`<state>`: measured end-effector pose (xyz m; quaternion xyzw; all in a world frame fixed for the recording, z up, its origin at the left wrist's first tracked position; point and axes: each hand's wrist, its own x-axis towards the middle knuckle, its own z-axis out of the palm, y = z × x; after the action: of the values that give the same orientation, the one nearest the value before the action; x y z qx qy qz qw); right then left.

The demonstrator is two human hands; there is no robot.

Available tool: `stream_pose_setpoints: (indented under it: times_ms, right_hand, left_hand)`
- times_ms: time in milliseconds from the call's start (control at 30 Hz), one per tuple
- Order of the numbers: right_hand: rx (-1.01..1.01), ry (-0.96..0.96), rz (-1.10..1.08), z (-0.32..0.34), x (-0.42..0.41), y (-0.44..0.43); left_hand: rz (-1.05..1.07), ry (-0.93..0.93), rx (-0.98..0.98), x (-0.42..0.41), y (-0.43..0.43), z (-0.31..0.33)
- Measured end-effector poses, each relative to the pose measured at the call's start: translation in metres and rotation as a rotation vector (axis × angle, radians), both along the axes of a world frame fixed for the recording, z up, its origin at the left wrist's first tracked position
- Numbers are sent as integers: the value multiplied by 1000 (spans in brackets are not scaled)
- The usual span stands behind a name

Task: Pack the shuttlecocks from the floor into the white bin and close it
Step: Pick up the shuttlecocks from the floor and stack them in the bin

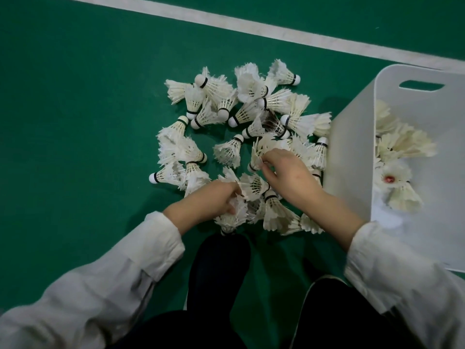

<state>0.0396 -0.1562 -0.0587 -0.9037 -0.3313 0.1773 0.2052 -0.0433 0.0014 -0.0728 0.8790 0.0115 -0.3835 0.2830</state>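
- Shuttlecocks [241,127] lie heaped on the green floor [75,109], touching the left wall of the white bin [352,152].
- Left hand [214,200] is curled around a clump of feathers at the near edge of the pile.
- Right hand [286,167] pinches the feathers of one shuttlecock just beside the bin.
- A handful rests inside the bin, one showing a red-tipped cork [389,179].
- Early going by the look of it: most are on the floor, no lid is in view, and closing is not yet done.
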Motion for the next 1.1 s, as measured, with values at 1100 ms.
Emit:
stream_pose_setpoints:
  times_ms: [1100]
  right_hand:
    - [-40,-236,-282,139,59,-238]
  left_hand:
    - [-181,-619,65,153,-171,214]
